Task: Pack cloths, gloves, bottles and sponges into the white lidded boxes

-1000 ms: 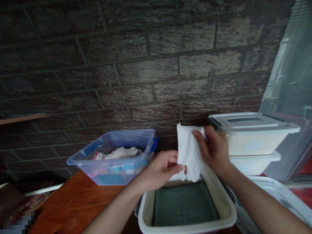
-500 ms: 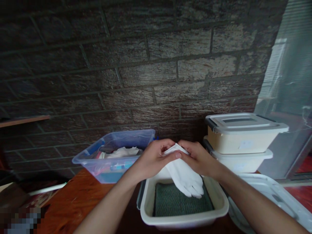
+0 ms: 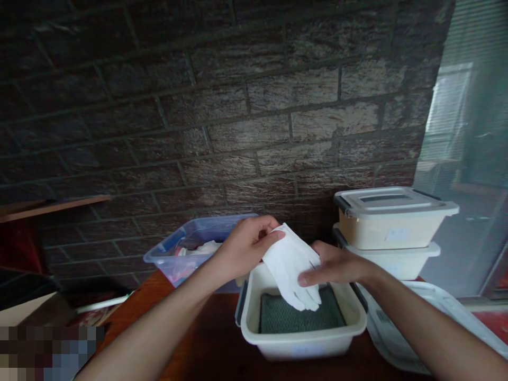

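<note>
White cloth gloves (image 3: 291,264) hang between my two hands, fingers pointing down; how many are layered I cannot tell. My left hand (image 3: 254,238) pinches the cuff at the upper left. With its thumb across the front, my right hand (image 3: 333,264) grips them along the right side, lower down. Directly beneath is an open white plastic box (image 3: 304,344) with dark side handles. A folded dark green knit cloth (image 3: 297,316) lies flat on its bottom, partly hidden by the gloves.
Behind my left arm stands a clear blue bin (image 3: 166,259) holding white cloth and other items. Two lidded boxes (image 3: 397,227) are stacked at the right against the brick wall (image 3: 238,132). A loose white lid (image 3: 448,323) lies on the wooden table (image 3: 216,328).
My right hand has slid from the cuff down to the side of the gloves. My left hand still pinches the cuff. The view has shifted a little to the left.
</note>
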{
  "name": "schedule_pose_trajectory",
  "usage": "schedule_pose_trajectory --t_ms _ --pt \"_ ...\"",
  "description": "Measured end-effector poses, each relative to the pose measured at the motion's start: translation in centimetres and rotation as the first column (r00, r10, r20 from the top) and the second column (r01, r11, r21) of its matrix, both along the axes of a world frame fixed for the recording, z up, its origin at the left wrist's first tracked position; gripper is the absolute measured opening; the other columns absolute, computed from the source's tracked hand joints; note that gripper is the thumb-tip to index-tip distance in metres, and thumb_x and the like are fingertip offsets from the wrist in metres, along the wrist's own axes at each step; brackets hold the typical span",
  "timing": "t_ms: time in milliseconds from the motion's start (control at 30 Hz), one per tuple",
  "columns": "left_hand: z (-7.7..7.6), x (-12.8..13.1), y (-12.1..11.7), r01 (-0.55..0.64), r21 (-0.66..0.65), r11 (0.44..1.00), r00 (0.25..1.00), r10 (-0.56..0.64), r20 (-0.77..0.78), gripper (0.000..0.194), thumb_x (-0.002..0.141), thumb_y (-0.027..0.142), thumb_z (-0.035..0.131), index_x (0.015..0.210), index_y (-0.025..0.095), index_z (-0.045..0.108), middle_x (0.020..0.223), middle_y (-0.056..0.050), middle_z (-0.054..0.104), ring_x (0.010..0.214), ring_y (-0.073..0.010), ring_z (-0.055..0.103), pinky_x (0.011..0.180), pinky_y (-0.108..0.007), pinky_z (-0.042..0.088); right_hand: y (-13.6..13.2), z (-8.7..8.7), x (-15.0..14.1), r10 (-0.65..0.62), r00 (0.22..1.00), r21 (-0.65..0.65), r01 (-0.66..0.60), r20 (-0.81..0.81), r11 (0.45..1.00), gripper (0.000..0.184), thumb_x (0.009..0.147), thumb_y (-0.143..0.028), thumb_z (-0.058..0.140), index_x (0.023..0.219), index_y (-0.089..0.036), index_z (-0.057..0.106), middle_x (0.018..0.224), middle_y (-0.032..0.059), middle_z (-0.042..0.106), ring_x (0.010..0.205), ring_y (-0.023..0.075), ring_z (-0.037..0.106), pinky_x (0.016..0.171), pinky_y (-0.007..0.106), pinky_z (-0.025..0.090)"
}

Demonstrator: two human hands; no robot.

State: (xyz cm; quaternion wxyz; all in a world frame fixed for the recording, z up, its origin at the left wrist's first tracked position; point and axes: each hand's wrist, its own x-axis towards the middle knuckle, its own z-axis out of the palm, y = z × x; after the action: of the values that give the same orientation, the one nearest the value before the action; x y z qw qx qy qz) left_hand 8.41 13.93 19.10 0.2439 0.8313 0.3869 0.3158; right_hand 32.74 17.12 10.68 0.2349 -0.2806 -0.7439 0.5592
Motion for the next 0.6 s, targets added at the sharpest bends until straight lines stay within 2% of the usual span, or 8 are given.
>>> schedule_pose_trajectory --t_ms 67,133,267,367,433,600 --pt "-0.2 -0.4 0.2 -0.002 -0.045 0.999 0.997 0.006 0.079 0.032 0.098 0.046 0.057 0.090 0.016 0.062 0.077 -0.001 0.063 0.067 -0.0136 0.059 0.056 -0.022 0.045 -0.1 -0.3 0.9 -0.019 0.999 -0.039 0.020 0.030 0.999 0.044 0.070 -0.045 0.088 0.095 -0.011 0.078 0.078 0.0019 0.072 0.066 0.0140 0.059 0.060 0.023 0.044" --pt "-0.9 -0.9 0.4 -0.010 -0.129 0.992 0.986 0.031 0.162 0.032 0.096 0.047 0.059 0.088 0.016 0.059 0.073 0.000 0.062 0.063 -0.0136 0.059 0.053 -0.023 0.049 -0.2 -0.3 1.6 -0.040 0.999 -0.057 0.040 0.009 0.998 0.041 0.071 -0.045 0.086 0.091 -0.011 0.078 0.074 0.0010 0.071 0.064 0.0128 0.057 0.058 0.022 0.042" --pt "-3.9 -2.3 0.7 -0.053 -0.336 0.940 0.962 0.138 0.235 0.034 0.089 0.049 0.066 0.083 0.019 0.051 0.064 0.004 0.056 0.056 -0.0137 0.058 0.045 -0.025 0.054 -0.4 0.1 2.4 -0.051 0.997 -0.158 0.058 0.049 0.986 0.037 0.074 -0.043 0.084 0.092 -0.011 0.076 0.074 -0.0001 0.069 0.060 0.0096 0.055 0.052 0.018 0.037" --pt "-6.2 -2.9 0.3 -0.051 -0.459 0.887 0.962 0.166 0.215 0.036 0.087 0.050 0.068 0.082 0.019 0.051 0.062 0.006 0.051 0.054 -0.0120 0.055 0.046 -0.024 0.055 -0.2 0.1 2.4 -0.005 0.994 -0.280 0.036 0.111 0.959 0.034 0.074 -0.036 0.083 0.099 -0.013 0.075 0.079 0.0004 0.072 0.061 0.0097 0.059 0.051 0.017 0.042" --pt "-7.1 -2.9 0.1 -0.034 -0.500 0.865 0.976 0.137 0.170 0.035 0.086 0.050 0.069 0.085 0.019 0.052 0.065 0.005 0.054 0.055 -0.0123 0.057 0.045 -0.023 0.053 0.1 -0.3 2.2 0.033 0.984 -0.321 0.025 0.173 0.947 0.028 0.074 -0.031 0.082 0.095 -0.014 0.074 0.077 0.0001 0.072 0.060 0.0096 0.060 0.051 0.017 0.045" --pt "-8.3 -2.3 0.0 -0.103 -0.455 0.885 0.993 0.119 0.005 0.027 0.085 0.042 0.068 0.090 0.019 0.054 0.062 0.005 0.058 0.050 -0.0156 0.062 0.038 -0.020 0.045 0.6 -0.7 1.1 0.077 0.925 -0.348 0.063 0.372 0.935 0.017 0.073 -0.026 0.077 0.085 -0.015 0.072 0.069 -0.0001 0.072 0.046 0.0093 0.057 0.040 0.018 0.046"
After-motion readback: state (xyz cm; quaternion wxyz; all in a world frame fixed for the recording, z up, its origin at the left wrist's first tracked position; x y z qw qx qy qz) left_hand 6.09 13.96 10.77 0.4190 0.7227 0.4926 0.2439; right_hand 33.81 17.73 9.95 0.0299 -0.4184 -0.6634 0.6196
